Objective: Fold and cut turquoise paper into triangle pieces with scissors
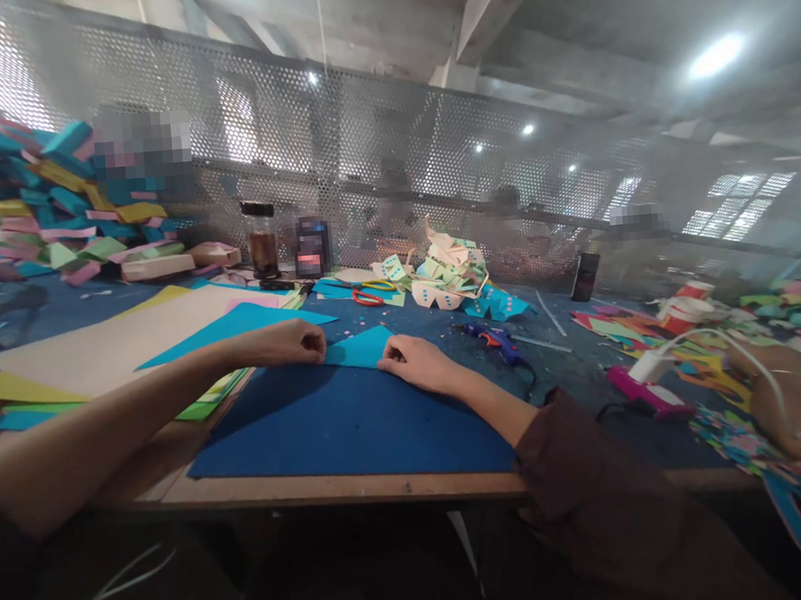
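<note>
A small turquoise paper piece lies on a dark blue mat at the middle of the table. My left hand pinches its left edge with curled fingers. My right hand presses down on its right edge, fingers flat on the paper. Both forearms reach in from the near side.
Large coloured paper sheets lie at left, under a tall heap of folded paper boxes. Red-handled scissors, paper scraps, a blue glue gun and a jar sit behind. Another person's arm works at right among cuttings.
</note>
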A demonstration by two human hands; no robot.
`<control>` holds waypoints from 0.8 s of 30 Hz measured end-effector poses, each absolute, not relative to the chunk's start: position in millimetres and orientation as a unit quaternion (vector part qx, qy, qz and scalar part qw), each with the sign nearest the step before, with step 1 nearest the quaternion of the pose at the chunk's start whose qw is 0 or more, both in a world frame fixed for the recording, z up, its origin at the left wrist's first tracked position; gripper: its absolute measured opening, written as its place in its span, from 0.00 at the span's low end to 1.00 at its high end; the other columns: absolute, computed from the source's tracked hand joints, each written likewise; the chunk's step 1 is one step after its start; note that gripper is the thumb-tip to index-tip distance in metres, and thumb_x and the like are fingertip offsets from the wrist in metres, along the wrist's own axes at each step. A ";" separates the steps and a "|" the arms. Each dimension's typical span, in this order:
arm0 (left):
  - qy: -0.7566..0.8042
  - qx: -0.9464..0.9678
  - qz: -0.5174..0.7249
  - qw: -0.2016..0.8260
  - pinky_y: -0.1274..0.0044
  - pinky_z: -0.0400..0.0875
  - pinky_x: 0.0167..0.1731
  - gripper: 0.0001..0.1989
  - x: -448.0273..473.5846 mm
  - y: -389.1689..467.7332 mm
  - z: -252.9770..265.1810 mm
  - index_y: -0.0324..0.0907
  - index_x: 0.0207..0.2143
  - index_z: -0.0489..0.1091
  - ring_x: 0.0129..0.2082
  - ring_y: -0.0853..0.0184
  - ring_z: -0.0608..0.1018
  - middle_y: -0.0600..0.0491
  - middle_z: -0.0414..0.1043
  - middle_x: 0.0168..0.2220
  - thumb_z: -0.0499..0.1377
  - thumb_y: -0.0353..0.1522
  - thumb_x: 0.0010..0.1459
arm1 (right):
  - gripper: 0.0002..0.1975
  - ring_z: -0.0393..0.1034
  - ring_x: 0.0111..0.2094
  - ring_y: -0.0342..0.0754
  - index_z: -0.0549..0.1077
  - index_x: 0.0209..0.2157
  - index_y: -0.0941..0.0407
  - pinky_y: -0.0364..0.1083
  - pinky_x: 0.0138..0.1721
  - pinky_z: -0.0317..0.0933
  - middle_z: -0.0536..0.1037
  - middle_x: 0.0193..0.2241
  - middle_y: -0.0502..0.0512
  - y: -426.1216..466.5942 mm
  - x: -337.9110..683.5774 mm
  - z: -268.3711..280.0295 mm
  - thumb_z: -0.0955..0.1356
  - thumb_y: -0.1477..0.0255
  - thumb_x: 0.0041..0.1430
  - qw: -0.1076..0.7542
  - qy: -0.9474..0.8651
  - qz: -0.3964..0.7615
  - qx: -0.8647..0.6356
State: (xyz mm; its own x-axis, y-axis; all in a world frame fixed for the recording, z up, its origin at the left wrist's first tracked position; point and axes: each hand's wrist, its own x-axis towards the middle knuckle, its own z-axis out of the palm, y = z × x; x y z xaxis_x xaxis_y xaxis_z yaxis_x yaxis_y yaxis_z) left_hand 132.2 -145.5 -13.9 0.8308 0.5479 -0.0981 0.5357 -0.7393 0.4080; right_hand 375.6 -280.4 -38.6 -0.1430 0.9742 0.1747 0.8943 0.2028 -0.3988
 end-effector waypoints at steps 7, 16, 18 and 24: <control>0.258 0.937 0.014 0.234 0.78 0.63 0.32 0.14 129.4 -135.6 -15.8 0.40 0.33 0.73 0.32 0.66 0.73 0.53 0.73 0.31 0.58 0.41 0.51 | 0.08 0.69 0.36 0.46 0.73 0.35 0.57 0.43 0.34 0.55 0.77 0.36 0.54 -279.8 376.2 -39.3 0.69 0.66 0.64 0.197 -0.750 0.099 -0.624; 0.241 0.941 0.012 0.238 0.78 0.64 0.33 0.13 125.1 -126.1 -17.2 0.41 0.34 0.74 0.33 0.66 0.74 0.53 0.74 0.32 0.59 0.41 0.51 | 0.08 0.69 0.35 0.47 0.74 0.35 0.57 0.44 0.34 0.56 0.78 0.36 0.55 -280.6 375.8 -38.3 0.69 0.66 0.64 0.197 -0.748 0.102 -0.626; 0.243 0.940 0.007 0.239 0.78 0.64 0.33 0.14 123.8 -123.9 -17.0 0.41 0.34 0.74 0.33 0.66 0.74 0.52 0.75 0.32 0.59 0.41 0.51 | 0.08 0.69 0.35 0.46 0.74 0.35 0.57 0.43 0.34 0.55 0.78 0.36 0.55 -281.2 375.5 -37.7 0.69 0.67 0.64 0.196 -0.748 0.103 -0.626; 0.240 0.939 0.000 0.248 0.78 0.65 0.34 0.14 120.0 -116.0 -17.1 0.41 0.33 0.75 0.33 0.65 0.74 0.52 0.76 0.32 0.60 0.41 0.50 | 0.08 0.69 0.35 0.46 0.73 0.35 0.57 0.43 0.33 0.55 0.78 0.35 0.54 -281.2 375.8 -37.8 0.69 0.66 0.65 0.193 -0.749 0.099 -0.626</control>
State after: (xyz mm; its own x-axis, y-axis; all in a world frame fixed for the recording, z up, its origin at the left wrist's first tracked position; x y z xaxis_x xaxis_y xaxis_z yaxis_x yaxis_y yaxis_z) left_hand 120.0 -116.0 -17.1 0.8853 0.4495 -0.1194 0.4497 -0.7618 0.4663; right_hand 375.8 -281.2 -37.8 -0.1424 0.9759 0.1654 0.8995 0.1973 -0.3899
